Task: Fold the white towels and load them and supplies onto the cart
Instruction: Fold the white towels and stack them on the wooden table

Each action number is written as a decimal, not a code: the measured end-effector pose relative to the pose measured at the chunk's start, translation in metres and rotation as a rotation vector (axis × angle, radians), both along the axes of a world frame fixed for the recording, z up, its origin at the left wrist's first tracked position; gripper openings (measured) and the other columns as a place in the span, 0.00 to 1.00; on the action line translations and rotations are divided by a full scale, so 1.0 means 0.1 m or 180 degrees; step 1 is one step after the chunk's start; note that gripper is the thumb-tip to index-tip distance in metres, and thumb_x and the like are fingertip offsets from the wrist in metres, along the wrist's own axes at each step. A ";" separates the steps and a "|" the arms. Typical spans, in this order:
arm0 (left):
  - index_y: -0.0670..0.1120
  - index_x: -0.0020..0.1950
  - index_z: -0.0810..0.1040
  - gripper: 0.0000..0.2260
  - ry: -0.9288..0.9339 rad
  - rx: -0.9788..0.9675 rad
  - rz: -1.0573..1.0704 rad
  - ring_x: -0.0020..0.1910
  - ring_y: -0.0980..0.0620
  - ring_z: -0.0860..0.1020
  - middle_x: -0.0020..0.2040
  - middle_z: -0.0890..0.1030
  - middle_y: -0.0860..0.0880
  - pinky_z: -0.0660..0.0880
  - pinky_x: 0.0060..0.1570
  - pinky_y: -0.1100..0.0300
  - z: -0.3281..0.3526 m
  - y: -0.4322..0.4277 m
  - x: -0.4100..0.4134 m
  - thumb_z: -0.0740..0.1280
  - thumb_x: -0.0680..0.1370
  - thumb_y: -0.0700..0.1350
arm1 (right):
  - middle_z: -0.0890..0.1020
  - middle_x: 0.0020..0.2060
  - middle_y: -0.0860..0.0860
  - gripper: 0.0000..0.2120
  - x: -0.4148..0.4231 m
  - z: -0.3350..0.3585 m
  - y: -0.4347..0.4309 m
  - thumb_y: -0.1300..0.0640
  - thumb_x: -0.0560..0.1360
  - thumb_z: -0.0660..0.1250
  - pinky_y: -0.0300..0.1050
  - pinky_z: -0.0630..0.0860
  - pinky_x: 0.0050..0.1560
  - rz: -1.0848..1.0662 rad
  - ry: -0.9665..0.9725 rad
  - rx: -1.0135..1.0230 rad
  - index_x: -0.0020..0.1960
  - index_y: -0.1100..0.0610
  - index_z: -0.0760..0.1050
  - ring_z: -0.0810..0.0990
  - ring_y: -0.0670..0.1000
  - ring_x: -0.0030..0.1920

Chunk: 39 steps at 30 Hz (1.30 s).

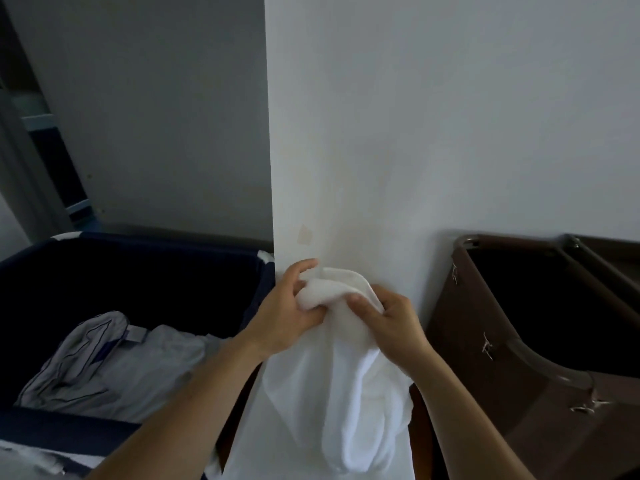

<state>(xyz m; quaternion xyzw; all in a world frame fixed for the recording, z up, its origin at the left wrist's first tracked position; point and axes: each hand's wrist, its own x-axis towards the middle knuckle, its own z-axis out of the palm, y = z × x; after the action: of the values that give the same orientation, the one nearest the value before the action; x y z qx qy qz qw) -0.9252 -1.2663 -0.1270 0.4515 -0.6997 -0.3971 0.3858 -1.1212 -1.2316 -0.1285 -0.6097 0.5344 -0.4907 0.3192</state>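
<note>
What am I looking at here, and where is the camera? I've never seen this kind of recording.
There is no machine here: a person works with bare hands. The single picture comes from a wide-angle camera worn on their head, looking forward and down. The left hand and right hand both grip the bunched top of a soft white cloth towel, which hangs down in front of a white wall corner. On the left stands a dark navy fabric laundry bin holding crumpled grey striped linen. On the right is a brown bin whose inside is too dark to read.
</note>
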 end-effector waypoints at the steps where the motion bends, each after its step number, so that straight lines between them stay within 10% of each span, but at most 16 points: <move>1: 0.56 0.71 0.68 0.28 0.0082 0.0188 0.0043 0.57 0.57 0.79 0.59 0.79 0.55 0.77 0.58 0.55 -0.03 0.01 0.02 0.75 0.74 0.46 | 0.84 0.38 0.46 0.06 -0.02 -0.02 0.02 0.49 0.77 0.70 0.44 0.77 0.40 -0.0107 0.0005 -0.0067 0.44 0.50 0.82 0.80 0.42 0.38; 6: 0.52 0.51 0.82 0.05 0.0214 0.0386 0.0090 0.45 0.56 0.83 0.47 0.84 0.53 0.82 0.45 0.56 -0.14 0.12 0.02 0.72 0.76 0.47 | 0.83 0.41 0.47 0.05 -0.04 -0.17 0.08 0.50 0.78 0.69 0.37 0.76 0.41 -0.0186 0.0079 0.0097 0.46 0.51 0.81 0.81 0.45 0.42; 14: 0.49 0.49 0.83 0.02 0.0661 0.0391 0.0230 0.48 0.49 0.83 0.46 0.85 0.48 0.80 0.51 0.52 -0.21 0.25 0.01 0.71 0.77 0.45 | 0.81 0.33 0.38 0.07 0.00 -0.19 0.10 0.55 0.78 0.68 0.30 0.71 0.35 -0.0565 -0.0136 0.0077 0.42 0.52 0.79 0.77 0.37 0.34; 19: 0.50 0.47 0.82 0.03 0.0689 0.0310 0.0261 0.46 0.48 0.82 0.44 0.84 0.47 0.80 0.49 0.51 -0.23 0.30 -0.03 0.70 0.78 0.48 | 0.83 0.38 0.55 0.02 0.03 -0.16 0.15 0.48 0.76 0.71 0.51 0.78 0.42 0.0280 0.0213 0.0445 0.47 0.45 0.82 0.82 0.53 0.38; 31: 0.47 0.44 0.84 0.10 0.0804 0.0546 0.0308 0.43 0.46 0.82 0.42 0.84 0.44 0.79 0.49 0.45 -0.20 0.28 -0.13 0.72 0.76 0.52 | 0.84 0.39 0.40 0.04 0.11 -0.04 0.10 0.53 0.77 0.71 0.33 0.77 0.39 -0.0046 0.0338 -0.0083 0.44 0.45 0.80 0.83 0.42 0.41; 39: 0.49 0.46 0.84 0.08 0.0645 0.0149 0.0309 0.42 0.54 0.83 0.42 0.85 0.51 0.81 0.43 0.59 -0.19 0.23 -0.18 0.71 0.76 0.53 | 0.83 0.38 0.46 0.11 0.09 0.06 0.09 0.44 0.74 0.72 0.43 0.78 0.41 0.0058 0.0492 0.0247 0.47 0.51 0.81 0.81 0.44 0.39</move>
<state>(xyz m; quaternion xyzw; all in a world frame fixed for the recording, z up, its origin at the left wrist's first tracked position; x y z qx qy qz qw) -0.9432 -1.2428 -0.1465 0.4512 -0.6250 -0.4378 0.4628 -1.1124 -1.2222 -0.1221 -0.6378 0.5704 -0.4181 0.3048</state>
